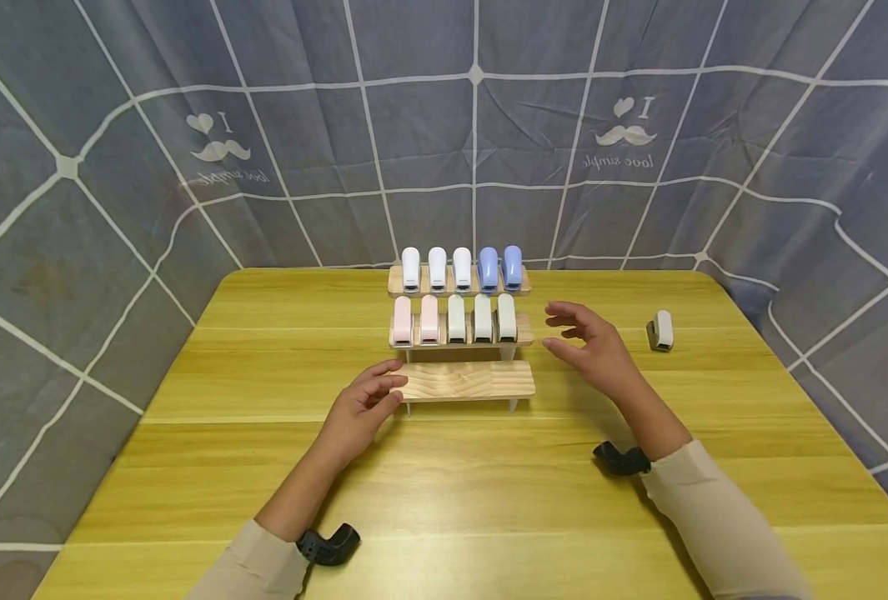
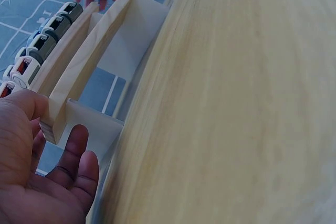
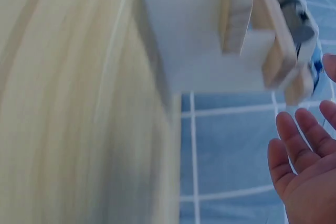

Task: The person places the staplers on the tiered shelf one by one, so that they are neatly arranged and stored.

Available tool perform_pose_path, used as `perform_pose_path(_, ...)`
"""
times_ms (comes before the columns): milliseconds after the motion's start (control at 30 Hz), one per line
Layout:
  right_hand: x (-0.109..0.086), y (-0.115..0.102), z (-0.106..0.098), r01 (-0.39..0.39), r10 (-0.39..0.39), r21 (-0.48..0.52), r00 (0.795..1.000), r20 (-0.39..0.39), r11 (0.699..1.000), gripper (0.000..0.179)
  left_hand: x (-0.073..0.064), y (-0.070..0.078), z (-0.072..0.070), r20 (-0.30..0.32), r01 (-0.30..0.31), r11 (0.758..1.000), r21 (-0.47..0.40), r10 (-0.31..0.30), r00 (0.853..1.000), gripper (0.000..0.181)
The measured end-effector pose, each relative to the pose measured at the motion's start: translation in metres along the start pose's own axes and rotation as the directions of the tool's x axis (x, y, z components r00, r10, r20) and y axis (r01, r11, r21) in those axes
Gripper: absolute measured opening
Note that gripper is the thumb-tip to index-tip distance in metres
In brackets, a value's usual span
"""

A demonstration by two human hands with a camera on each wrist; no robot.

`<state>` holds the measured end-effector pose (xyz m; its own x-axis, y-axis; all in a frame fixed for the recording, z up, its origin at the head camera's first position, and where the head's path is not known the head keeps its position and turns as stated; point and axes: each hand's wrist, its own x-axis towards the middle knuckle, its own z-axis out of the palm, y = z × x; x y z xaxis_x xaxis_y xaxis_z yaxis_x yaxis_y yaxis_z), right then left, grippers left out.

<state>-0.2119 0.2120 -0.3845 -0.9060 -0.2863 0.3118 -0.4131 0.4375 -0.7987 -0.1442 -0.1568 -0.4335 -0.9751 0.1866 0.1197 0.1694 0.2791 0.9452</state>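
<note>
A three-tier wooden display stand on white supports stands on the table. My left hand is at the left end of its bare lowest shelf. In the left wrist view, the thumb lies against one side of the shelf's end board, with a finger behind it and the other fingers below. Small white and blue staplers line the top tier; pink and pale grey staplers line the middle one. My right hand hovers right of the middle tier, fingers spread and slightly bent, holding nothing.
One loose white-and-grey stapler stands on the yellow wooden table, beyond my right hand. A grey checked curtain hangs behind the table and along both sides. Black wrist bands with camera mounts are on both wrists.
</note>
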Motion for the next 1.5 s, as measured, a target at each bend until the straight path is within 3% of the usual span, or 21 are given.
perform_pose_path(433, -0.017, 0.043, -0.053, -0.116, 0.107, -0.14, 0.992, -0.071, 0.983, 0.048, 0.0, -0.001, 0.0, 0.001, -0.006, 1.0, -0.005, 0.006, 1.0, 0.023)
perform_pose_path(667, -0.025, 0.053, -0.083, -0.25, 0.22, -0.221, 0.963, -0.154, 0.943, 0.054, 0.0, 0.001, 0.001, 0.001, -0.009, 1.0, 0.003, 0.009, 1.0, 0.023)
perform_pose_path(933, -0.033, 0.072, -0.104, -0.343, 0.309, -0.203, 0.933, -0.182, 0.917, 0.064, 0.0, 0.001, 0.0, -0.002, -0.002, 1.0, 0.009, 0.002, 1.0, 0.023)
perform_pose_path(1333, -0.034, 0.096, -0.122, -0.392, 0.372, -0.198, 0.919, -0.13, 0.898, 0.07, -0.001, 0.0, 0.0, 0.003, -0.012, 1.0, -0.001, 0.012, 1.0, 0.023)
perform_pose_path(1500, -0.033, 0.102, -0.127, -0.43, 0.422, -0.177, 0.903, -0.083, 0.886, 0.076, -0.001, -0.001, 0.0, 0.001, -0.014, 1.0, -0.001, 0.014, 1.0, 0.023)
